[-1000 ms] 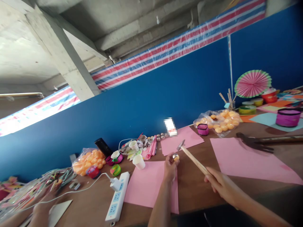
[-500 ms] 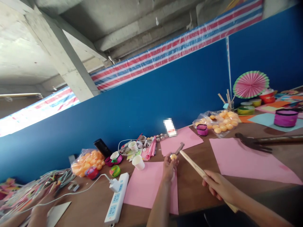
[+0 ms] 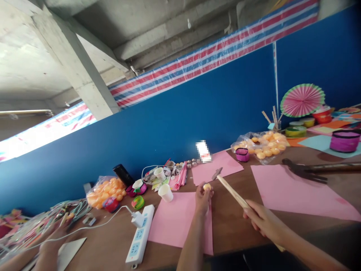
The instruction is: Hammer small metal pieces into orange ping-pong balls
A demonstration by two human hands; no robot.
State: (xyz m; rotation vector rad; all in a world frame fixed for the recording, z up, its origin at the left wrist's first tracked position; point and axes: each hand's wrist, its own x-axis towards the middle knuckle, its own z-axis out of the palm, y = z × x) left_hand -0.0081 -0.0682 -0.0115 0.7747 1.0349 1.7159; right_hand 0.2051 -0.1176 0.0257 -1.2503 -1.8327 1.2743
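Observation:
My left hand (image 3: pixel 201 201) is closed around a small round orange-yellow ball (image 3: pixel 207 186), held with the fingertips over the edge of a pink paper sheet (image 3: pixel 172 220). In my right hand (image 3: pixel 261 220) is a hammer (image 3: pixel 232 192), gripped low on its pale wooden handle. The small metal hammer head is raised just beyond the ball, up and to the right, apart from it. Part of the ball is hidden by my fingers.
A white power strip (image 3: pixel 140 237) and a paper cup (image 3: pixel 165 192) stand to the left. A claw hammer (image 3: pixel 304 171) lies on the right by another pink sheet (image 3: pixel 293 195). Bags of orange balls (image 3: pixel 105 192) sit farther back. Another person's hands (image 3: pixel 52 241) work at far left.
The hammer head has lifted up and slightly right, away from the ball, where it was close before. My left hand stays nearly in place with the ball.

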